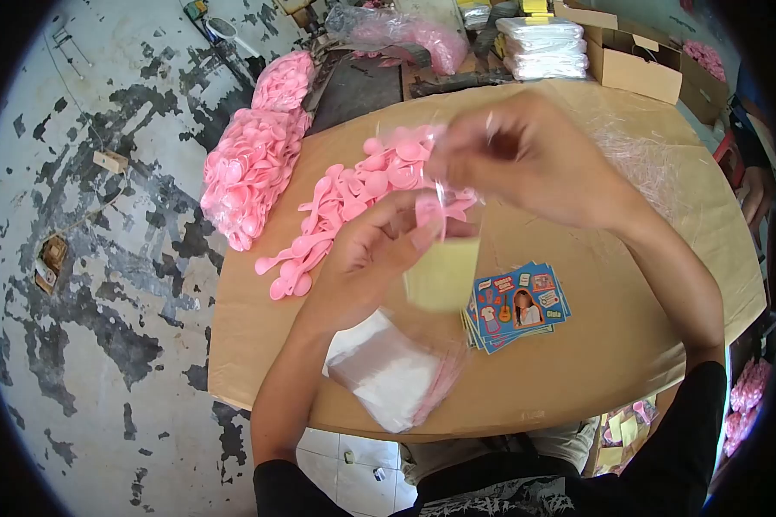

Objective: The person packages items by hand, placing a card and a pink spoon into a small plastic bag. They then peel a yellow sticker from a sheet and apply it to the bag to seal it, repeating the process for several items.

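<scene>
Loose pink plastic spoons [347, 196] beside left hand [362, 254], clamped on clear plastic bag [441, 200] with pale yellow card [444, 274]. Right hand [526, 159] blurs at bag's top; cannot tell grip. Step: bag handling, apparently; next move needs steady left fingers. Blue printed cards [502, 312] lie below.

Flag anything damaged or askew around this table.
The wall looks damaged: its paint has flaked off, leaving dark patches. The cards lie unevenly stacked, corners sticking out. The spoons are loosely heaped, but nothing looks clearly spilled.
</scene>
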`<state>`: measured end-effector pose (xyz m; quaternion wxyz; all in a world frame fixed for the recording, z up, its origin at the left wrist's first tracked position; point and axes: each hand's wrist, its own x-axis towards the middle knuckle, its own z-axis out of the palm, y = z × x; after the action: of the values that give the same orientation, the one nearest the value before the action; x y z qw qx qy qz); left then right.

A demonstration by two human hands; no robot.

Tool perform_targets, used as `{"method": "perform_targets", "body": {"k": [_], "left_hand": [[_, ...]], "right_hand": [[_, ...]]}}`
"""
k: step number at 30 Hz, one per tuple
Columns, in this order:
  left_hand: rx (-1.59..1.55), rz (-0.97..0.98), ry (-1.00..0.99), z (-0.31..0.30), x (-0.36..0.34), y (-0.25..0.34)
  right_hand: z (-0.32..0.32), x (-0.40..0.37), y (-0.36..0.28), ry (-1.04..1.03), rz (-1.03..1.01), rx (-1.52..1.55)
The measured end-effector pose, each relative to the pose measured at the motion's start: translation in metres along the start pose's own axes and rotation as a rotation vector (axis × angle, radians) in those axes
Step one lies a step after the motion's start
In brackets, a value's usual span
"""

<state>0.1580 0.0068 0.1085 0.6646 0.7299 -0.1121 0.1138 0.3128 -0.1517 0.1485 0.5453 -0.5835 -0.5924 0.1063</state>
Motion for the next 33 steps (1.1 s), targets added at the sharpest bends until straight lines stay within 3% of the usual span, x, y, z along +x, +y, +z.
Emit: {"method": "perform_targets", "body": {"k": [3, 4, 7, 10, 13, 14, 20, 26, 30, 32, 33], "left_hand": [[0.155, 0.021, 0.163, -0.003, -0.005, 0.000], [-0.090, 0.083, 0.087, 0.005, -0.002, 0.009], [0.009, 0.087, 0.182, -0.003, 0.001, -0.001], [0.036, 0.089, 0.321, 0.004, 0.001, 0.004], [0.135, 0.129, 0.371, 0.009, 0.001, 0.006], [0.239, 0.162, 0.367, 0.008, -0.001, 0.001], [0.594, 0.118, 0.355, 0.018, -0.011, 0.001], [0.758, 0.019, 0.293, 0.022, -0.014, 0.008], [0.583, 0.176, 0.274, 0.022, -0.008, 0.002], [0.299, 0.188, 0.335, 0.026, -0.005, 0.003], [0.155, 0.196, 0.365, 0.027, -0.004, 0.005]], "right_hand": [[-0.003, -0.002, -0.030, -0.050, 0.109, -0.218], [0.003, -0.005, -0.022, -0.097, 0.082, -0.155], [0.020, -0.004, -0.005, -0.017, 0.098, -0.020], [0.020, -0.001, -0.005, 0.223, -0.170, -0.296], [0.004, 0.003, -0.006, 0.340, -0.579, -0.652], [0.003, 0.004, -0.005, 0.275, -0.639, -0.731], [0.018, -0.001, -0.001, 0.226, -0.591, -0.868], [0.020, -0.003, 0.005, 0.268, -0.597, -0.869], [0.010, -0.002, -0.004, 0.278, -0.400, -0.566], [-0.006, 0.005, -0.013, 0.347, -0.256, -0.286], [-0.023, 0.007, -0.017, 0.287, -0.209, -0.240]]}}
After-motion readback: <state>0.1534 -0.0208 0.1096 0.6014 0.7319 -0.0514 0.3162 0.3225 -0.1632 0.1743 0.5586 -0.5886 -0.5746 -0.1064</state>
